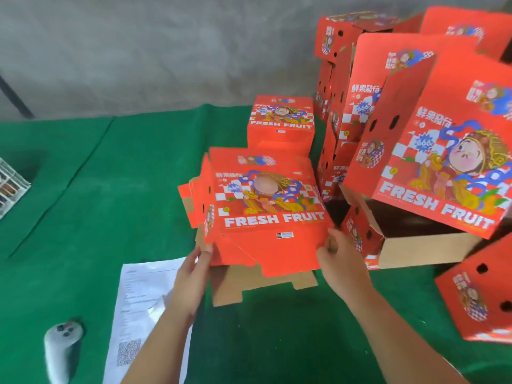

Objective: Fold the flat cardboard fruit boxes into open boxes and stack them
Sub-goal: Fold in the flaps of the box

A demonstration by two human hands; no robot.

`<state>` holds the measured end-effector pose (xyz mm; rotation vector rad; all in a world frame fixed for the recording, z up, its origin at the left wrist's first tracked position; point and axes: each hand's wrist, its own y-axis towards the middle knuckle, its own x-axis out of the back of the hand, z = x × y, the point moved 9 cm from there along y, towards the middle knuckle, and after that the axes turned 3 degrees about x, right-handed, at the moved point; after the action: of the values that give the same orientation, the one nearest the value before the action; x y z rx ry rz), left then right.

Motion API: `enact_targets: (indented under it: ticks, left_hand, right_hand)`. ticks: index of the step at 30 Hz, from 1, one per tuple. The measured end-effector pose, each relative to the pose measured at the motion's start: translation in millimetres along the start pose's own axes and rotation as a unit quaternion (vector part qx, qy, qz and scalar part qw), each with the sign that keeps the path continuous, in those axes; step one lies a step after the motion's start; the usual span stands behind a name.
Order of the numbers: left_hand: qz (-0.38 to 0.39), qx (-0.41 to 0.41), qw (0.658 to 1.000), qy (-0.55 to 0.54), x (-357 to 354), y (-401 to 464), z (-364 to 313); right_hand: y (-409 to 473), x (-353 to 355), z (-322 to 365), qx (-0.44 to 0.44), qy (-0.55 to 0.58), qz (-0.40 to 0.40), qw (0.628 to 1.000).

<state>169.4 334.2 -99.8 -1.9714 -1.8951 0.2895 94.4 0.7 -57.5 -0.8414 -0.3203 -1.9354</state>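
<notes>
Where hands [191, 268] grip cardboard [266, 212]: perhaps a remote [62, 347], paper [144, 309].

single head cam, looks forward and down, close over the green table [124, 189]; grey wall [166, 45] behind it.

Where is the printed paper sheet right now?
Head view, lower left: the paper sheet lies on the green cloth, under the left forearm, right of the grey controller.
</notes>
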Motion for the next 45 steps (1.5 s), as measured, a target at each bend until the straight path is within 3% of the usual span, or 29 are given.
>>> enact_targets:
  ticks: [5, 9, 10, 11, 13, 14, 16, 17, 19, 22, 24, 26, 28, 32, 34, 37, 40, 44, 45]
  left_hand:
    - [0.055, -0.020, 0.998, 0.019, -37, -56, -1]
    - [0.157, -0.002, 0.985, 0.069, -71, -91, 11]
    - [0.155, -0.019, 0.982, 0.108, -77, -98, 15]
    - [0.103, -0.047, 0.979, 0.169, -76, -102, 13]
    - [-0.050, -0.142, 0.939, 0.308, -75, -106, -15]
    - [-0.094, -0.224, 0.899, 0.364, -82, -111, -36]
    - [-0.079, -0.372, 0.806, 0.453, -107, -124, -64]
    - [-0.064, -0.404, 0.780, 0.473, -112, -128, -68]
    - [-0.096, -0.372, 0.796, 0.467, -101, -127, -62]
    - [-0.189, -0.184, 0.894, 0.362, -63, -126, -35]
    - [-0.127, -0.121, 0.958, 0.227, -61, -121, -16]
    - [-0.076, -0.092, 0.982, 0.148, -68, -123, -6]
    - [-0.086, -0.052, 0.989, 0.104, -67, -126, 3]
    - [-0.041, -0.015, 0.994, 0.100, -55, -121, 2]
    - [-0.012, -0.010, 0.997, 0.071, -48, -127, -13]
    - [-0.015, -0.031, 0.991, 0.129, -43, -141, -44]
    - [-0.109, -0.089, 0.926, 0.350, -27, -157, -73]
    - [-0.103, -0.097, 0.837, 0.528, -17, -173, -69]
    - [-0.104, -0.118, 0.834, 0.528, -16, -173, -69]
  right_hand:
    - [-25, 16, 11, 0.024, 0.113, -0.012, 0.993]
    - [-42, 35, 10, 0.036, 0.142, -0.009, 0.989]
    - [-48, 41, 6, 0.033, 0.154, -0.011, 0.988]
    - [-54, 46, 1, 0.025, 0.170, -0.013, 0.985]
    - [-63, 56, -6, 0.007, 0.202, -0.002, 0.979]
    - [-66, 58, -8, 0.003, 0.211, 0.005, 0.978]
    - [-72, 65, -9, 0.011, 0.235, 0.004, 0.972]
    - [-76, 68, -9, 0.018, 0.257, -0.003, 0.966]
    - [-86, 72, -8, 0.037, 0.281, -0.009, 0.959]
    - [-100, 78, -10, 0.063, 0.244, -0.007, 0.968]
    - [-104, 85, -10, 0.076, 0.212, -0.007, 0.974]
    - [-106, 92, -9, 0.096, 0.195, 0.007, 0.976]
    - [-110, 95, -6, 0.122, 0.173, 0.037, 0.977]
    - [-120, 105, -6, 0.194, 0.014, -0.014, 0.981]
    - [-122, 108, -5, 0.213, -0.014, -0.027, 0.977]
    - [-121, 121, 9, 0.268, -0.025, -0.077, 0.960]
    - [-123, 129, 19, 0.284, -0.045, -0.154, 0.945]
    - [-120, 142, -5, 0.190, -0.088, -0.235, 0.949]
    - [-116, 146, -9, 0.176, -0.089, -0.246, 0.949]
